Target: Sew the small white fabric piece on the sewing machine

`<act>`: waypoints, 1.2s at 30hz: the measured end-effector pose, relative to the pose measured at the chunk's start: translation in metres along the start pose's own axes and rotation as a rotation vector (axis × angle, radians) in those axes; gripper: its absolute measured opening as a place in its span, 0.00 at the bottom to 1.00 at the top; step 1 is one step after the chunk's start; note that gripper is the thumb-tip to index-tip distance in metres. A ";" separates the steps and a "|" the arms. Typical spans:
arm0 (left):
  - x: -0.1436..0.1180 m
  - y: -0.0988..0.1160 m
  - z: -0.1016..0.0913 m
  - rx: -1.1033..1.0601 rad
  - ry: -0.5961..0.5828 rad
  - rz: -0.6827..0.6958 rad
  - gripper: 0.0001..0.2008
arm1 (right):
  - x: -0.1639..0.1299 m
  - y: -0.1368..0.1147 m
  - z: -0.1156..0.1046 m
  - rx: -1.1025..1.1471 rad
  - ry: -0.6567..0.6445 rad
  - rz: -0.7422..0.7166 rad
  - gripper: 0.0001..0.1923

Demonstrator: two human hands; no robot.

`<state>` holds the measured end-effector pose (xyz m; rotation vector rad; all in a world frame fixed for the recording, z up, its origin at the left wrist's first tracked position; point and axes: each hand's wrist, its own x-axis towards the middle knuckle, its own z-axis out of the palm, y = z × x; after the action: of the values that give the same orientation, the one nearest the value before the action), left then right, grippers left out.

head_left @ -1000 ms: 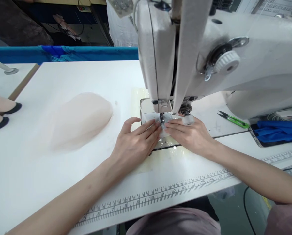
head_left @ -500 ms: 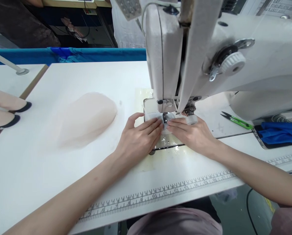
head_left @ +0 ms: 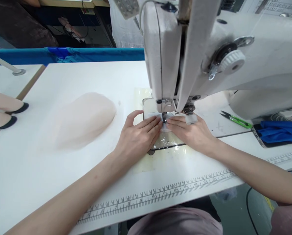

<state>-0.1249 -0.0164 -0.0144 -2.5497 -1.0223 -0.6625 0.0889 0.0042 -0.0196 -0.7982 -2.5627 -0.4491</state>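
Observation:
A white sewing machine [head_left: 209,55] stands over the white table [head_left: 62,176]. My left hand [head_left: 137,138] lies flat on a small white fabric piece [head_left: 152,116] at the needle [head_left: 163,117], fingers together and pointing right. My right hand [head_left: 191,132] presses the same piece from the right side, fingertips almost touching those of the left. A white cap covers one right fingertip [head_left: 191,119]. Most of the fabric piece is hidden under both hands.
A pale pink sheer heap of fabric [head_left: 83,119] lies to the left. Green thread snips [head_left: 235,119] and a blue cloth [head_left: 280,132] lie at the right. Two beige pieces with black tips [head_left: 4,112] sit at the left edge. A printed ruler [head_left: 160,194] runs along the front edge.
Both hands have crept slightly toward the needle with the fabric piece under them; the view has shifted a little. Nothing was picked up or let go.

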 end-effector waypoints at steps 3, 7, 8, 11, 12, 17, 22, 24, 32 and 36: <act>0.000 -0.001 0.000 -0.007 -0.009 -0.009 0.11 | 0.000 0.001 0.001 -0.022 -0.002 0.002 0.11; 0.000 -0.001 0.001 -0.025 -0.013 -0.010 0.12 | 0.000 0.001 0.001 -0.031 -0.023 0.011 0.11; 0.000 -0.001 0.001 -0.027 -0.011 -0.010 0.12 | 0.000 0.001 0.001 -0.028 -0.023 0.014 0.11; 0.000 -0.002 0.001 -0.030 -0.011 -0.012 0.12 | 0.000 0.001 0.000 -0.018 -0.027 0.016 0.11; 0.000 -0.002 0.001 -0.032 -0.013 -0.013 0.12 | 0.000 0.001 0.000 -0.015 -0.029 0.016 0.11; 0.000 -0.001 0.000 -0.066 -0.021 -0.030 0.13 | 0.001 0.000 -0.001 0.001 -0.039 0.017 0.11; 0.000 -0.001 -0.001 -0.063 -0.017 -0.032 0.12 | 0.002 0.000 -0.005 0.007 -0.041 0.008 0.12; 0.000 -0.001 -0.001 -0.056 -0.016 -0.029 0.12 | 0.002 0.000 -0.007 0.009 -0.052 0.002 0.12; 0.002 -0.001 -0.001 -0.032 -0.007 -0.013 0.11 | 0.002 0.001 -0.001 0.001 0.001 -0.003 0.11; 0.001 -0.002 0.001 -0.023 -0.025 -0.022 0.12 | 0.001 0.002 0.002 0.006 0.010 0.004 0.12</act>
<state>-0.1256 -0.0145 -0.0144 -2.5762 -1.0590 -0.6539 0.0890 0.0071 -0.0205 -0.7965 -2.5517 -0.4437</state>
